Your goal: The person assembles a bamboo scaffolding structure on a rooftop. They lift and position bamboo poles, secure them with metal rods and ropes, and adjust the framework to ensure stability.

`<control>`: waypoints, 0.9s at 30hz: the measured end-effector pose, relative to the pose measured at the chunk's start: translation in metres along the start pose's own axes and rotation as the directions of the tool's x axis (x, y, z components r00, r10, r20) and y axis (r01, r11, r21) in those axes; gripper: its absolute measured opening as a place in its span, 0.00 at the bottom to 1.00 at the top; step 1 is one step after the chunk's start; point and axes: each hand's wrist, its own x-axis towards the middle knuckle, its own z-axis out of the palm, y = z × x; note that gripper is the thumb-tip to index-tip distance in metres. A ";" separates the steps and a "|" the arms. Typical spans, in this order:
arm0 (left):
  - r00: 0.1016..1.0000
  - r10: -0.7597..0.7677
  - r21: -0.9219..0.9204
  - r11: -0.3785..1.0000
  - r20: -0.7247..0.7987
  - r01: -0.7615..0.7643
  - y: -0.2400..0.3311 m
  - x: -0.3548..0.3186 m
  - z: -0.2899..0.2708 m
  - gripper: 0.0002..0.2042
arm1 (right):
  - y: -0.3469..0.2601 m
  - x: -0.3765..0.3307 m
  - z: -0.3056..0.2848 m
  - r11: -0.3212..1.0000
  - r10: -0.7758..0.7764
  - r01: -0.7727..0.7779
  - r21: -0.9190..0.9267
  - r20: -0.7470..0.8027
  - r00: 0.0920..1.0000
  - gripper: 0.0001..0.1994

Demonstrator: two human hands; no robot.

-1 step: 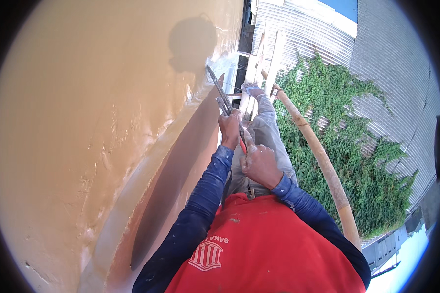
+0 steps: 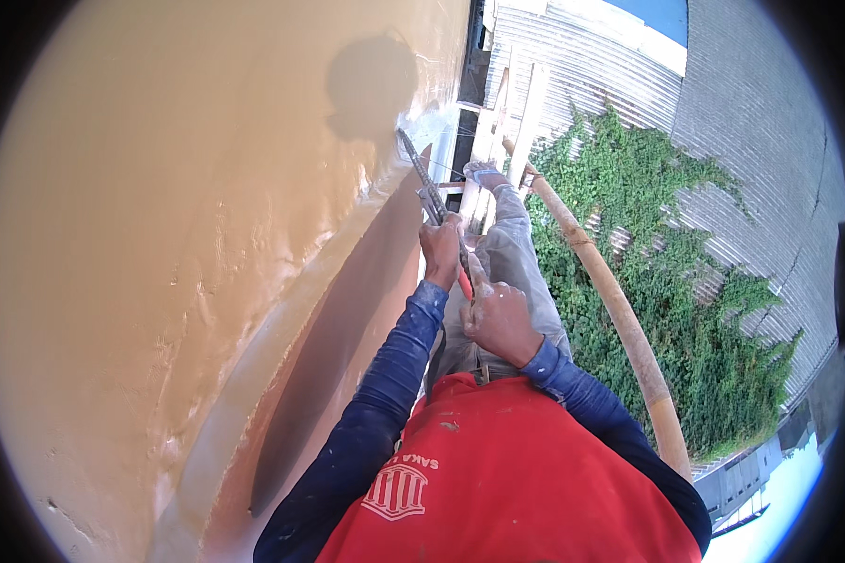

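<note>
A long, thin, dark grey tool [image 2: 417, 159] with a rough, mottled surface and a red part [image 2: 465, 284] slants from my hands up to the left. Its far tip meets or nearly meets the tan wall, by a pale patch [image 2: 422, 131]. Around its middle my left hand [image 2: 438, 251] is closed, next to a small light metal piece [image 2: 430, 201]. My right hand [image 2: 499, 319] is closed at the near end by the red part, one finger lying along the tool. The exact kind of tool cannot be made out.
The tan wall [image 2: 160, 188] fills the left, with a ledge [image 2: 225, 432] along it. My dusty foot [image 2: 484, 173] rests on narrow planks [image 2: 498, 141]. A bent pole [image 2: 620, 300] runs down the right, above green creepers [image 2: 648, 216] and corrugated roofing [image 2: 751, 122] far below.
Almost nothing differs. The tool and my left hand sit a touch lower in the picture; both hands keep the same hold.
</note>
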 end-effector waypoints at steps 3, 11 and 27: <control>1.000 0.007 -0.078 0.997 -0.017 -0.008 0.013 -0.021 0.005 0.13 | -0.001 0.002 -0.006 1.000 0.004 -0.005 0.020 0.033 0.999 0.38; 0.996 0.019 0.043 0.999 -0.084 -0.016 0.015 0.003 0.009 0.08 | 0.010 0.018 0.012 0.997 -0.046 0.045 -0.069 -0.022 0.999 0.38; 0.996 -0.081 0.006 0.997 0.042 0.080 0.030 -0.010 -0.001 0.08 | 0.005 0.010 0.011 1.000 -0.024 0.024 0.019 -0.010 1.000 0.38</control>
